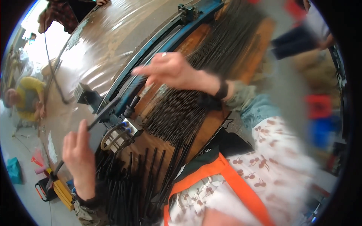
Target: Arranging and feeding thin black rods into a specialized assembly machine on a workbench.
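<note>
My left hand (79,158) is raised at the lower left, its fingers closed around a long black rod (103,114). The rod slants up toward a metal fixture at the near end of a long blue rail (171,39). Above that rail, my right hand (171,71) reaches across with its index finger stretched out and its thumb apart. I see nothing between its fingers, though motion blurs it slightly. Beneath my right forearm lies a wide row of dark coil springs (173,113) on the wooden table.
Black rods or tubes (124,196) are bunched near my lap. A clamp block with hoses (120,135) sits at the rail's near end, beside a metal bracket (87,96). Plastic sheeting (98,49) covers the table beyond. A person in yellow (28,98) is at the left; others stand farther off.
</note>
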A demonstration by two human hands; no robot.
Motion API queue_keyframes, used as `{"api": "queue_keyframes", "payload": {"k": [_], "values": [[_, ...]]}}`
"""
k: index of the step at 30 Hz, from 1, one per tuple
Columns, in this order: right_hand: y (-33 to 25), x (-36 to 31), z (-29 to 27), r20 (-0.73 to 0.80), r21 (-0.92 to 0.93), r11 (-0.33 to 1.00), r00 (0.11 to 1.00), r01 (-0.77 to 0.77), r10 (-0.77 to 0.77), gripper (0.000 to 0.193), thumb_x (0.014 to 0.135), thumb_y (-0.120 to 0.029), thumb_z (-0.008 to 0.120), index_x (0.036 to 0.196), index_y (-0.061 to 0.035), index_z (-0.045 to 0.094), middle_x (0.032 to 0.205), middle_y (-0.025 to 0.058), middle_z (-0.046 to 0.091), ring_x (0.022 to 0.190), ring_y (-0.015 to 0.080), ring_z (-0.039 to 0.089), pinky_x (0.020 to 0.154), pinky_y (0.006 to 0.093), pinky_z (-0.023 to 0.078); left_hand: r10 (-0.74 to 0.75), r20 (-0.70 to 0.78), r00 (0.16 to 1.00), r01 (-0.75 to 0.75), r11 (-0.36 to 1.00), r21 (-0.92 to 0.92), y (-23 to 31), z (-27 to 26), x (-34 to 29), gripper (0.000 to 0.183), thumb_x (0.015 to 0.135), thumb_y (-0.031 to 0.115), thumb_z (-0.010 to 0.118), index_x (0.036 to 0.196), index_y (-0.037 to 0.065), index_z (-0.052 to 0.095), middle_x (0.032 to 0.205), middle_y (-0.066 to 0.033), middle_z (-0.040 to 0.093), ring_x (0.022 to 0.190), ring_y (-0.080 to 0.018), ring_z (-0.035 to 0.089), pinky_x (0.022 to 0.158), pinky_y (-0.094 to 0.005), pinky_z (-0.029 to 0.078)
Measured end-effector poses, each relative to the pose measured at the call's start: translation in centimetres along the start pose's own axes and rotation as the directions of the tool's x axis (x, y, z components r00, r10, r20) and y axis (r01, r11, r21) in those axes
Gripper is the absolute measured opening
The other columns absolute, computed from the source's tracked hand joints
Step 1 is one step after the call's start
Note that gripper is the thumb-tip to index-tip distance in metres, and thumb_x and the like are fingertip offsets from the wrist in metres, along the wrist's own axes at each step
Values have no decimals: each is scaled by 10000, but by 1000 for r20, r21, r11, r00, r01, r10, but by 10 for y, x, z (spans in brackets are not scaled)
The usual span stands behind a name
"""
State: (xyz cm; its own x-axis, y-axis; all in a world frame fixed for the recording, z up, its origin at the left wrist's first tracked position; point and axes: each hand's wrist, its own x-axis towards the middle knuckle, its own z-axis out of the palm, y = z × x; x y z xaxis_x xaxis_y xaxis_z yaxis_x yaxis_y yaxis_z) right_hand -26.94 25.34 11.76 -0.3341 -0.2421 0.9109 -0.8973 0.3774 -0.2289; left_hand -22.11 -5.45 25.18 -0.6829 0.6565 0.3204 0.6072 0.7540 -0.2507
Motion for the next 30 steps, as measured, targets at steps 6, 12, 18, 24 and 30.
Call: {"api": "queue_keyframes", "payload": {"k": [6, 12, 18, 24, 30], "values": [[-1, 1, 32, -1, -206, 978, 1000, 11, -11, 417, 888, -225, 703, 1297, -182, 640, 666, -38, 572, 551, 81, 515, 507, 285, 448, -3, -2, 1000, 3, 999, -36, -10, 18, -16, 424, 855, 25, 671, 1258, 157, 653, 786, -92, 536, 667, -264, 542, 606, -395, 463], [56, -25, 3, 247, -274, 902, 882, -333, 401, 179, 931, -131, 655, 1084, -45, 690, 908, 67, 713, 807, 183, 681, 673, 316, 522, -482, -179, 858, 512, 831, 219, -116, -42, -101, 252, 1004, 71, 537, 1239, -1, 593, 1162, -236, 646, 1093, -365, 617, 938, -383, 467], [21, 67, 111, 492, 219, 848, 805, -482, 331, 154, 931, -189, 663, 1015, -71, 714, 845, 52, 706, 724, 162, 659, 764, 312, 491, -482, -225, 847, 500, 866, 23, -85, -53, -98, 277, 984, 52, 561, 1251, 8, 619, 1112, -215, 674, 1030, -312, 661, 896, -349, 488], [13, 88, 168, 527, 118, 989, 850, -89, 14, 167, 868, -316, 716, 875, -158, 768, 782, -30, 662, 931, 130, 592, 979, 358, 302, -564, -140, 814, 564, 824, -40, -85, -64, -175, 283, 961, 13, 575, 1240, 14, 624, 963, -205, 664, 831, -282, 655, 767, -322, 507], [-8, 115, 175, 727, -21, 992, 683, 127, -72, 127, 864, -261, 692, 839, -137, 712, 806, -6, 657, 973, 157, 580, 1001, 384, 290, -636, -107, 764, 619, 770, -153, -83, -42, -188, 283, 955, 26, 592, 1236, 35, 627, 901, -206, 638, 737, -274, 612, 695, -336, 496]]}}
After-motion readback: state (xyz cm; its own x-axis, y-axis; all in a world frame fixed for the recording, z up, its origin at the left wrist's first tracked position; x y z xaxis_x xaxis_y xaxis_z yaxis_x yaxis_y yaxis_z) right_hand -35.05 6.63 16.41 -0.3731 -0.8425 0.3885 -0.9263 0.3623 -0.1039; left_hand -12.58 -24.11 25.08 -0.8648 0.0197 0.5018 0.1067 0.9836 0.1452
